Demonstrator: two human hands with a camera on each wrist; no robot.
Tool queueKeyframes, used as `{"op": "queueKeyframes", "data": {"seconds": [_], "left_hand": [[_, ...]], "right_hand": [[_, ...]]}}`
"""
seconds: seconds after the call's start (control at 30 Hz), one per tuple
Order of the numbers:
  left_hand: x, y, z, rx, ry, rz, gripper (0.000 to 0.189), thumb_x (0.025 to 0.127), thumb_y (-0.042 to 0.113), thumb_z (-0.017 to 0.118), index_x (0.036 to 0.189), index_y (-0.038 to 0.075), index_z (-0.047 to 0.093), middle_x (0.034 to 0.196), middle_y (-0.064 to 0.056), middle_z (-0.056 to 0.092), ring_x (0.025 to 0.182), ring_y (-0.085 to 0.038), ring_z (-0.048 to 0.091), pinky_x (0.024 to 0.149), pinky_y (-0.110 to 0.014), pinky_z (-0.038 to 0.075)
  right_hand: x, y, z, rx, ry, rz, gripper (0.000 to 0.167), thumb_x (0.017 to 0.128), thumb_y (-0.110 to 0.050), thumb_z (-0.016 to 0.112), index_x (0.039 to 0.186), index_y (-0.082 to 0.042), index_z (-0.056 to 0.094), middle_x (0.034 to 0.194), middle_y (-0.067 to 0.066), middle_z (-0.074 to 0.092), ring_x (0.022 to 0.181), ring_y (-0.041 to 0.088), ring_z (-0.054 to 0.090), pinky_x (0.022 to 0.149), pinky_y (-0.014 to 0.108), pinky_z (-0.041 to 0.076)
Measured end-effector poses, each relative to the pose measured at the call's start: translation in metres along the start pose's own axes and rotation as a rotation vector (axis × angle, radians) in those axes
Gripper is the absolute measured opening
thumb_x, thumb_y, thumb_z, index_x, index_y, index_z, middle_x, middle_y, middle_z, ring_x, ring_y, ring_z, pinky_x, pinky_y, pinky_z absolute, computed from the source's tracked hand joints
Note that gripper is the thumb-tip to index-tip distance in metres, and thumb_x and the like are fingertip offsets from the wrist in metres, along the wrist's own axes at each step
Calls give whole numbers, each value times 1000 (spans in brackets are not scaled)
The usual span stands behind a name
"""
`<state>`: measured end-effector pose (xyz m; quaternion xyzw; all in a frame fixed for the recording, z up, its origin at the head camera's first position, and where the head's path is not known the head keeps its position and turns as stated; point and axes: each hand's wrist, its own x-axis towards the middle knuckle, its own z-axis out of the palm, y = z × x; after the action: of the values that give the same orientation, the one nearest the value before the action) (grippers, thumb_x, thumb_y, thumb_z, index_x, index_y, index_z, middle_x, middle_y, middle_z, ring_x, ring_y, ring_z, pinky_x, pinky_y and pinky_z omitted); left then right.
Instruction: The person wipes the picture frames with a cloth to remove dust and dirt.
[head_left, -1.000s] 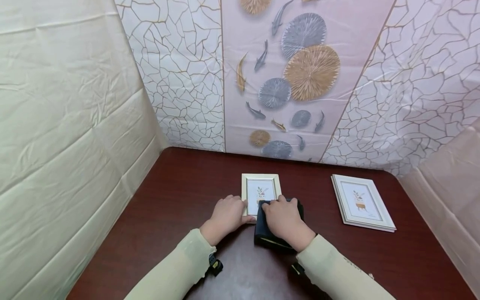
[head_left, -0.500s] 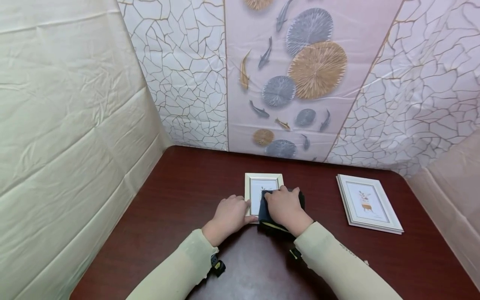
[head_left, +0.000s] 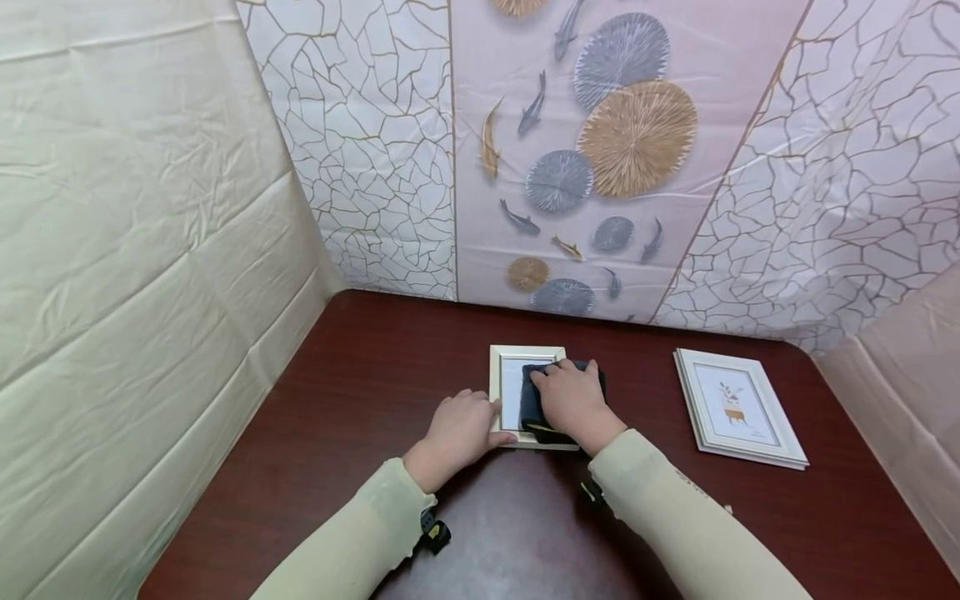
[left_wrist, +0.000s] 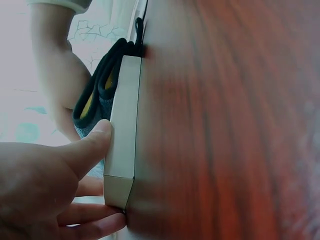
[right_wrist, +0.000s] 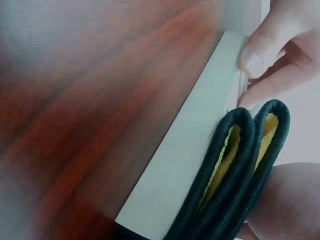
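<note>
A cream picture frame (head_left: 496, 371) lies flat on the dark red table. My left hand (head_left: 456, 429) grips its near left corner, the thumb on the near edge and the fingers along the side, as the left wrist view shows on the frame's corner (left_wrist: 122, 135). Over the right part of the glass sits a folded dark cloth (head_left: 531, 407) with a yellow inside. My right hand (head_left: 573, 404) holds that cloth from above, fingers spread and bent over it. The cloth's layered edge (right_wrist: 240, 165) shows in the right wrist view. Most of the picture is covered.
To the right lies a small stack of white picture frames (head_left: 772, 400), the top one showing a potted plant print. The wooden table (head_left: 390, 358) meets a patterned cloth backdrop (head_left: 375, 167) behind and a cream drape (head_left: 135, 250) at the left.
My right hand has slid the cloth away from me, from the frame's near right corner further over the glass. My left hand keeps its grip at the corner.
</note>
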<state>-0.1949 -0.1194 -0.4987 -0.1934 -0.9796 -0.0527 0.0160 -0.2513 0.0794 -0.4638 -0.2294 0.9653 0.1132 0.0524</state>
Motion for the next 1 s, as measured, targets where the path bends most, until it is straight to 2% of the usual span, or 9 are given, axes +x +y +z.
{"op": "queueKeyframes", "data": {"seconds": [0.4, 0.73, 1.0], "left_hand": [[1, 2, -1, -2, -5, 2, 63, 99, 68, 72, 139, 19, 78, 119, -4, 76, 106, -28, 69, 84, -48, 60], [-1, 2, -3, 24, -23, 17, 65, 102, 67, 69, 141, 16, 76, 120, -6, 75, 110, -28, 69, 87, -47, 60], [0, 0, -2, -8, -15, 43, 60, 102, 62, 72, 138, 15, 77, 116, -7, 75, 107, -29, 68, 84, -45, 60]], "right_hand": [[16, 10, 1, 27, -17, 12, 44, 115, -17, 57, 158, -19, 62, 159, 12, 59, 151, 38, 47, 113, 78, 38], [18, 14, 4, 160, 60, 12, 46, 106, -14, 69, 152, -19, 69, 152, 13, 63, 134, 43, 52, 102, 74, 48], [20, 9, 7, 167, 76, 27, 46, 103, -17, 72, 149, -18, 71, 148, 14, 64, 124, 42, 53, 98, 69, 50]]}}
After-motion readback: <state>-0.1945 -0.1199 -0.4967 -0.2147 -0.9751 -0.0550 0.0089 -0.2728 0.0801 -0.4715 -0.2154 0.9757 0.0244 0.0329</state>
